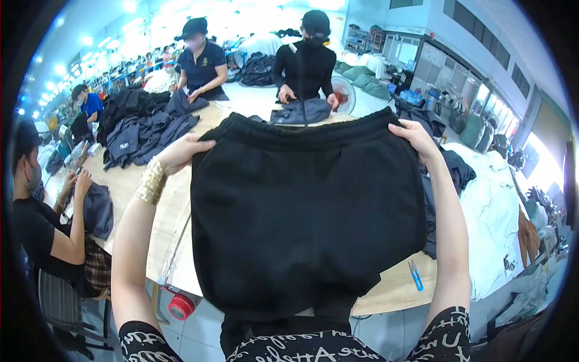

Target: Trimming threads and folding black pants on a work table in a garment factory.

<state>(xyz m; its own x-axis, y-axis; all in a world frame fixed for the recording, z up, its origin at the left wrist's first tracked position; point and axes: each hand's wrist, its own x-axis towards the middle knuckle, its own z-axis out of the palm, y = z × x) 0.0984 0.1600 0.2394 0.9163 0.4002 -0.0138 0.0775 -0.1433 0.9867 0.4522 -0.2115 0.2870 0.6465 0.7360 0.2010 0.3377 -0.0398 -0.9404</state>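
Black shorts (301,217) hang spread by the waistband, left hand (181,154) and right hand (416,137) clamped on its 2 corners above the table (395,289), not yet folded.

The black shorts (304,217) held up mid-frame hide most of the counter (395,289) and the fingertips of both hands (181,154), which curl behind the waistband. Their lower edge is lost against the person's dark clothing at the bottom of the frame. Workers and garment piles at upper left are too small and blurred to tell apart.
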